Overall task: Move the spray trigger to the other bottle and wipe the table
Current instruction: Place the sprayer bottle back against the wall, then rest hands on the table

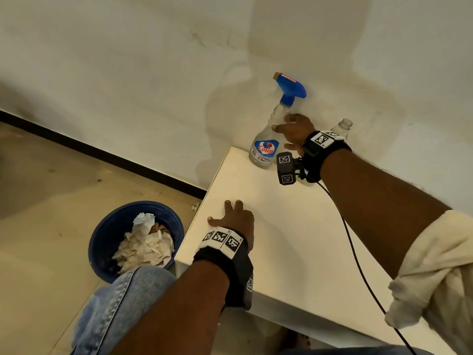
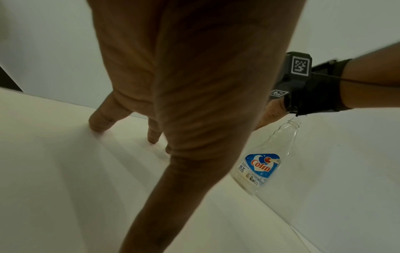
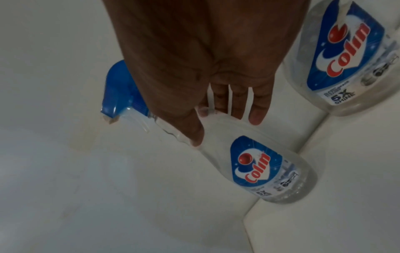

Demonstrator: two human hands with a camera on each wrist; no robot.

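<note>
The right hand [image 1: 294,133] reaches across to the far corner of the table, its thumb and fingers [image 3: 256,111] wrapped around the neck of a clear plastic bottle with a blue and red label [image 1: 265,147]. That bottle stands upright on the corner, close against the wall, and carries the blue plastic spray trigger [image 1: 291,89] on top, nozzle pointing left in the head view. The left hand [image 1: 236,216] rests flat on the near left edge of the white rectangular table [image 1: 281,239], fingers [image 2: 101,119] straight and spread, holding nothing. Just to the right of the gripped bottle, partly hidden behind the right wrist, stands a 2nd clear plastic bottle with an open neck [image 1: 343,126], bearing the same label and no cap. Both bottles sit near each other by the cream wall [image 1: 128,73]. On the tiled floor beside the table stands a round blue bin [image 1: 107,234] with crumpled white paper [image 1: 146,247] in it.
</note>
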